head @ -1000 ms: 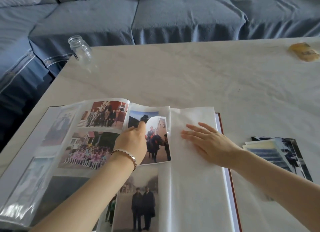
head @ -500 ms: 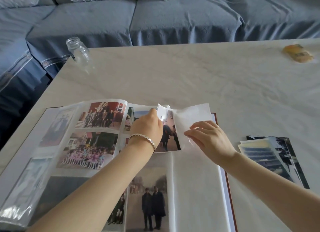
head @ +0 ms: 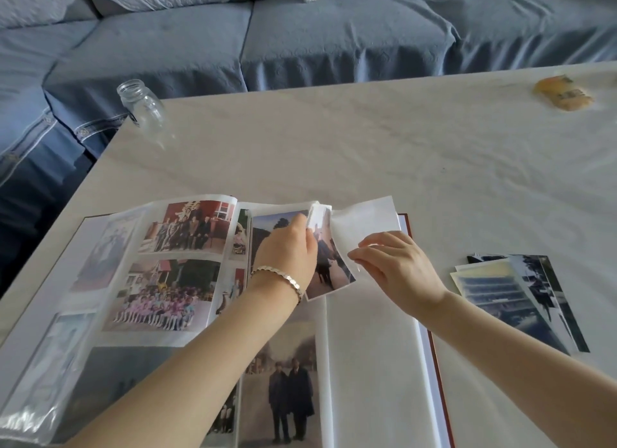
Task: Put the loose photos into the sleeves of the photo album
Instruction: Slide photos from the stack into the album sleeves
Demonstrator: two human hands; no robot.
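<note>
The left grip pinches the top edge of a glossy colour photo of standing figures, which lies tilted over the middle of the open red-edged photo album. The right grip pinches the clear sleeve film on the blank white page, just beside it. A loose stack of photos lies on the pale marble surface, right of the album.

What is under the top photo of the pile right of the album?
Other photos, fanned out: pale edges and a dark picture show. The rest of them is covered by the top photo.
</note>
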